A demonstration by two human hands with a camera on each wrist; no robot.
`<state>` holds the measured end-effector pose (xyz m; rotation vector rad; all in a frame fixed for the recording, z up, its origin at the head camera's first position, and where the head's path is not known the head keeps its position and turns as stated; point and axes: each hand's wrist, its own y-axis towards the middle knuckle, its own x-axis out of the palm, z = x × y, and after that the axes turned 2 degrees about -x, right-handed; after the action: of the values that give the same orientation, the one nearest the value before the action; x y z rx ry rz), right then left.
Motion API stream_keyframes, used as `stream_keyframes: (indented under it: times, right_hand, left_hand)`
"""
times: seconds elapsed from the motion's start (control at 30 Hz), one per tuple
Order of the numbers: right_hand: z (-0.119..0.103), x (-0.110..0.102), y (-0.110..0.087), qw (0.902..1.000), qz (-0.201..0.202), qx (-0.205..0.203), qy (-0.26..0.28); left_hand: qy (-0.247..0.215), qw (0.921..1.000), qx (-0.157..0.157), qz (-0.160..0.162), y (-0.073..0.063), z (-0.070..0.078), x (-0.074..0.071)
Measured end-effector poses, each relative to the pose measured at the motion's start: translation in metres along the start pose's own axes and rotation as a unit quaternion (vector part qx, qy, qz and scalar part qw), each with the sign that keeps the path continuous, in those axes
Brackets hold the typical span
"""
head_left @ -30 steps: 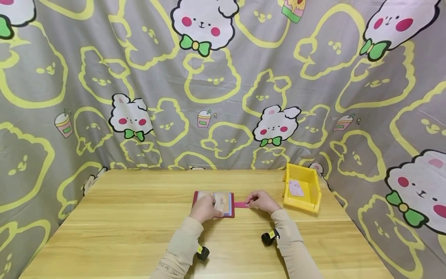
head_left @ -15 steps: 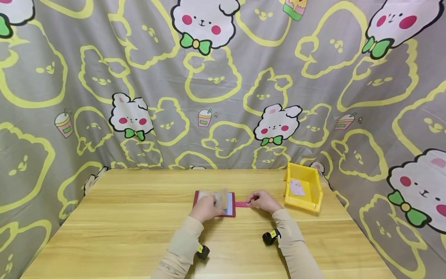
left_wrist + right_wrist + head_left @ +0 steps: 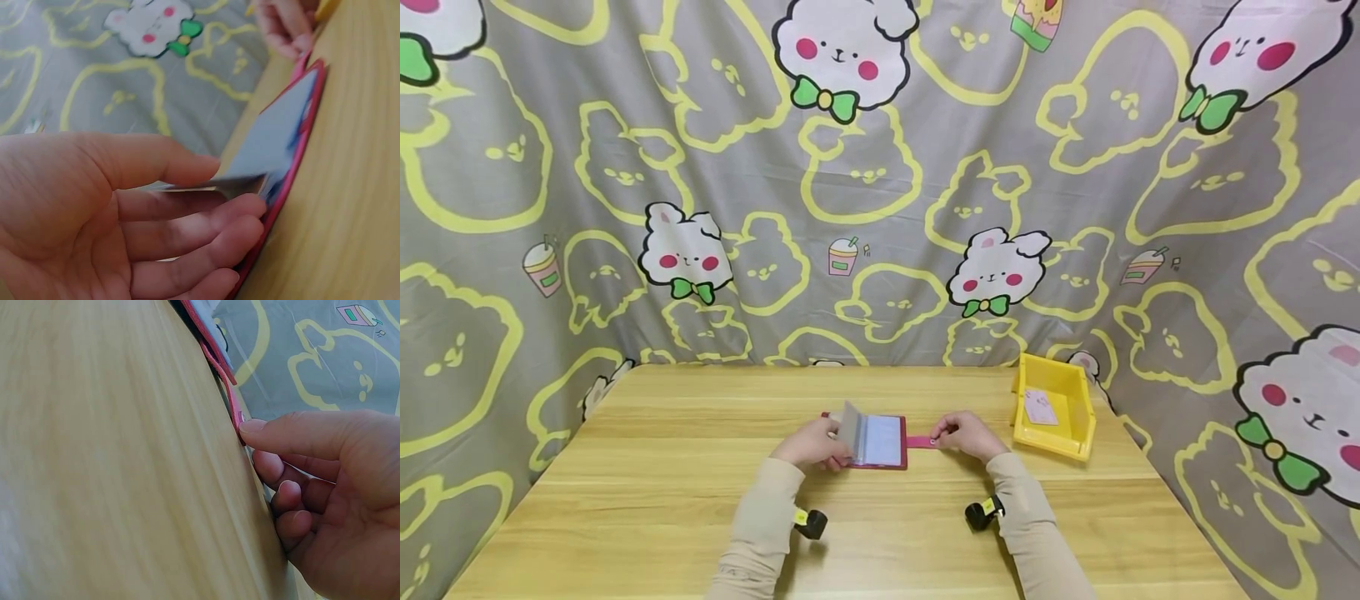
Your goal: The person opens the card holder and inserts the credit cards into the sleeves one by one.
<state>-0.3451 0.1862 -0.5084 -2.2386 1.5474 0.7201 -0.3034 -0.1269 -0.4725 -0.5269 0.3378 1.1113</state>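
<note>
A small red card holder [image 3: 904, 457] lies opened flat on the table, its right side showing a pale blue-white sleeve page [image 3: 882, 440]. Raised at the middle is a greyish leaf [image 3: 850, 427], which my left hand [image 3: 808, 445] pinches. In the left wrist view, the thumb [image 3: 197, 167] presses on top of this leaf, and the other fingers curve beneath it, beside the red cover [image 3: 300, 147]. From the holder's right edge runs a pink strap [image 3: 920, 442] with a snap button near its tip. My right hand [image 3: 964, 433] pinches that tip between thumb and forefinger [image 3: 267, 467].
A yellow bin [image 3: 1054, 442] with a pink card [image 3: 1040, 407] in it stands at the right, just beyond my right hand. The wooden table [image 3: 685, 508] meets a grey cartoon-print curtain [image 3: 880, 321] at the back and sides.
My left hand has turned a tan leaf over toward the left and moved left with it, uncovering the pale sleeve page. The right hand has kept its hold on the strap.
</note>
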Motion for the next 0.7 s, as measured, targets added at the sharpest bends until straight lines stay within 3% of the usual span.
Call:
stream_keyframes:
  times: [0.2, 0.3, 0.43, 0.7]
  right_hand:
    - [0.0, 0.001, -0.001, 1.0, 0.0, -0.002, -0.001]
    - [0.0, 0.001, 0.0, 1.0, 0.001, 0.0, 0.001]
    - [0.001, 0.0, 0.0, 1.0, 0.001, 0.005, 0.002]
    - [0.003, 0.001, 0.001, 1.0, 0.002, 0.0, -0.005]
  left_hand:
    - [-0.06, 0.9976, -0.034, -0.009, -0.006, -0.018, -0.018]
    - [-0.068, 0.997, -0.036, -0.003, -0.006, -0.026, -0.023]
    - [-0.061, 0.9975, -0.033, 0.011, -0.006, -0.032, -0.024]
    - [-0.043, 0.9955, -0.059, 0.06, -0.005, -0.035, -0.018]
